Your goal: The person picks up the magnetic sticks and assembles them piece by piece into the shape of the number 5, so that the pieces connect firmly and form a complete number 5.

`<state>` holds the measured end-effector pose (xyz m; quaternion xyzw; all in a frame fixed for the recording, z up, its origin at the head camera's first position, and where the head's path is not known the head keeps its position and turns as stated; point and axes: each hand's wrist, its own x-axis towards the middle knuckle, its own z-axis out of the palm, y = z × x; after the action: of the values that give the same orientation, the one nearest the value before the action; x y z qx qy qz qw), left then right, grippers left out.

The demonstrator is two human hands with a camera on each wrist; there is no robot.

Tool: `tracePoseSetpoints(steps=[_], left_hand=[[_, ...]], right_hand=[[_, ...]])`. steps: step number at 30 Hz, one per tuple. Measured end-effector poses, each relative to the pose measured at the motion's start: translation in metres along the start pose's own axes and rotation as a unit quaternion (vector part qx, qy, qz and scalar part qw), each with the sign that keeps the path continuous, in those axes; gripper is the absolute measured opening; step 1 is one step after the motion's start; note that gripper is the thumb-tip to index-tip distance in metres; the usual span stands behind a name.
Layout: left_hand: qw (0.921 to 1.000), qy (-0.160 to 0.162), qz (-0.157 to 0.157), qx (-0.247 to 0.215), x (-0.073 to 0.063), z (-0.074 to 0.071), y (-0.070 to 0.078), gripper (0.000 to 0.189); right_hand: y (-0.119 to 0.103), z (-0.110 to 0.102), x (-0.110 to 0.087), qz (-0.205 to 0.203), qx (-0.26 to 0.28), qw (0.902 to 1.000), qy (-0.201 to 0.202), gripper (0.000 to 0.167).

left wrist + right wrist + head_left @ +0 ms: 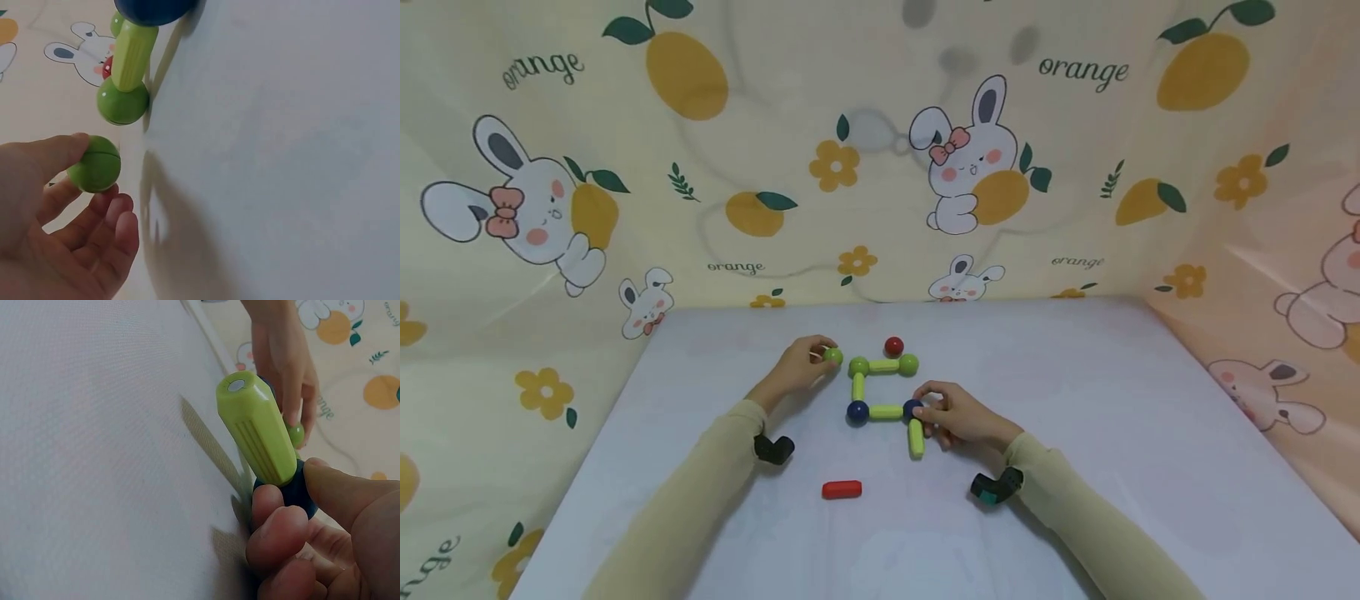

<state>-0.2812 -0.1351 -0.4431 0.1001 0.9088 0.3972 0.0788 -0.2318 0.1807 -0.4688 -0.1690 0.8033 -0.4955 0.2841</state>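
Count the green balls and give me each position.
3: one green ball pinched in the left hand; a second green ball and third green ball at the left and right ends of the farthest yellow-green rod.

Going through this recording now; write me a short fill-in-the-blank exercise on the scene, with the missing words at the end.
1. The left hand holds a free ball coloured ____.
2. The right hand pinches a joint ball coloured ____.
3. The loose rod is ____.
4. The yellow-green rods number ____.

Missing words: green; dark blue; red; four.
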Motion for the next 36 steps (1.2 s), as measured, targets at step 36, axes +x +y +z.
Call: tracePoseSetpoints(steps=[36], left_hand=[[0.9883, -0.079, 0.120, -0.051, -0.083, 0.044, 0.067, 0.034]], right_hand=[[0.000, -0.002, -0.001, -0.002, -0.001, 1.0000, -0.003, 0.035]])
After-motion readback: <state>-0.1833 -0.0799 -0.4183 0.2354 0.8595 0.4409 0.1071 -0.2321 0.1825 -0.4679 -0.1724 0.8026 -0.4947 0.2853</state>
